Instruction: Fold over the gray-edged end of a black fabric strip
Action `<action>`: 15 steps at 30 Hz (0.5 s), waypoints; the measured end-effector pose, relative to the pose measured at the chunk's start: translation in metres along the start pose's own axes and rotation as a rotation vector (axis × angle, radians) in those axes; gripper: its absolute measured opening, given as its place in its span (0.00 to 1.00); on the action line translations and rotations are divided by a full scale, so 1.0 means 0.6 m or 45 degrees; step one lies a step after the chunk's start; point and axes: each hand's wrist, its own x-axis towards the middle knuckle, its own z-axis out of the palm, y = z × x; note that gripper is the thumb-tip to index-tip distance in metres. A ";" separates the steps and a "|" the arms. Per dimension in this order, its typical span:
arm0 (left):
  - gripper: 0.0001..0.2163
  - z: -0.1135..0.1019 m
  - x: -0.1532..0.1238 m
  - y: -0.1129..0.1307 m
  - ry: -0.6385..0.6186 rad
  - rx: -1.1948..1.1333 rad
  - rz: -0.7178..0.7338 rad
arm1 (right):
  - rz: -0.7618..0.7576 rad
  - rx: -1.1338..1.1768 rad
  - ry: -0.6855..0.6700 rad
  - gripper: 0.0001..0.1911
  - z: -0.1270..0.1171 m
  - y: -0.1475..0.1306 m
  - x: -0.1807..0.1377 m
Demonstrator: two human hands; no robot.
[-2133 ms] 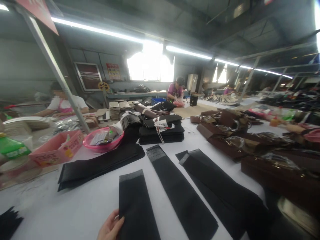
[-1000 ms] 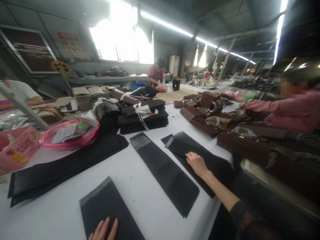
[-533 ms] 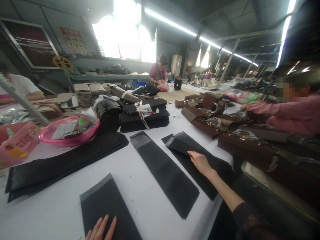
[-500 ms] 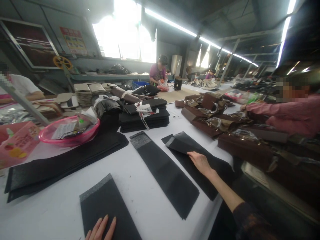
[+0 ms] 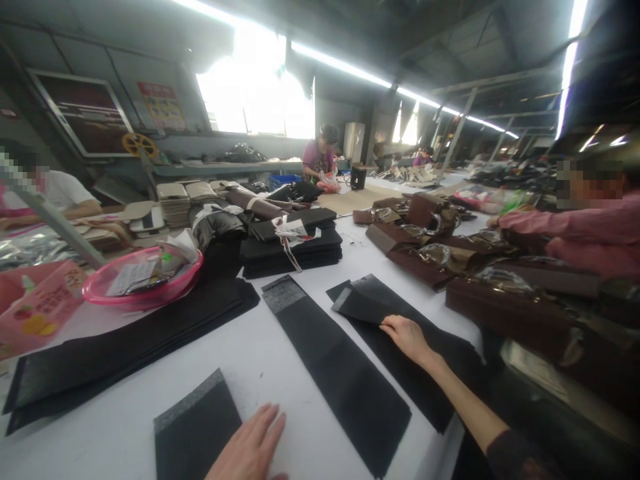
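Note:
My right hand (image 5: 409, 340) pinches the edge of a black strip (image 5: 364, 308) in the right-hand pile. The strip's near end is tilted up slightly off the other black strips (image 5: 415, 380). My left hand (image 5: 253, 445) lies with fingers stretched out, partly over the right edge of a near black strip (image 5: 197, 430); whether it presses on it I cannot tell. Between my hands a long black strip (image 5: 335, 367) lies flat, with a shiny greyish band at its far end. The near strip's lower part is cut off by the frame.
A stack of black pieces (image 5: 293, 257) tied with a ribbon stands behind the strips. To the left are a long black pile (image 5: 135, 333), a pink basin (image 5: 143, 303) and a pink box (image 5: 43, 313). Brown bags (image 5: 500, 310) crowd the right, where a person in pink (image 5: 590, 230) works.
My left hand has moved right, from the middle of the near strip to its right edge. My right hand keeps its pinch on the strip. The view has tilted slightly up.

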 end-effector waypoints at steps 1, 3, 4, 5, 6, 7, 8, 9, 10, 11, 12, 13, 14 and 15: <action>0.28 -0.016 0.037 0.040 -0.020 -0.039 0.023 | -0.005 -0.005 -0.002 0.13 0.001 -0.001 0.000; 0.28 -0.028 0.115 0.112 -0.040 -0.122 0.101 | -0.016 -0.015 -0.005 0.11 0.003 -0.002 0.001; 0.28 -0.026 0.153 0.139 -0.022 -0.120 0.167 | -0.024 -0.021 -0.007 0.11 0.004 -0.001 0.001; 0.29 -0.019 0.190 0.159 -0.024 -0.070 0.225 | -0.034 -0.028 -0.010 0.10 0.005 0.000 0.001; 0.29 -0.008 0.225 0.173 -0.013 -0.019 0.266 | -0.043 -0.035 -0.012 0.10 0.006 0.001 0.002; 0.29 0.005 0.257 0.181 0.028 0.021 0.309 | -0.051 -0.044 -0.013 0.10 0.008 0.002 0.003; 0.30 0.019 0.286 0.185 0.075 0.060 0.352 | -0.057 -0.053 -0.011 0.10 0.009 0.004 0.004; 0.30 0.031 0.312 0.186 0.123 0.091 0.387 | -0.062 -0.062 -0.011 0.10 0.010 0.006 0.005; 0.30 0.042 0.334 0.185 0.171 0.112 0.407 | -0.067 -0.069 -0.010 0.11 0.011 0.008 0.006; 0.30 0.050 0.353 0.184 0.212 0.126 0.416 | -0.072 -0.075 -0.011 0.11 0.012 0.011 0.007; 0.30 0.055 0.369 0.183 0.249 0.135 0.411 | -0.077 -0.078 -0.014 0.11 0.013 0.013 0.008; 0.30 0.057 0.381 0.182 0.282 0.138 0.396 | -0.082 -0.079 -0.018 0.11 0.013 0.015 0.008; 0.30 0.058 0.392 0.181 0.310 0.140 0.377 | -0.087 -0.077 -0.021 0.11 0.013 0.016 0.009; 0.30 0.057 0.400 0.180 0.338 0.145 0.356 | -0.091 -0.072 -0.024 0.11 0.012 0.017 0.010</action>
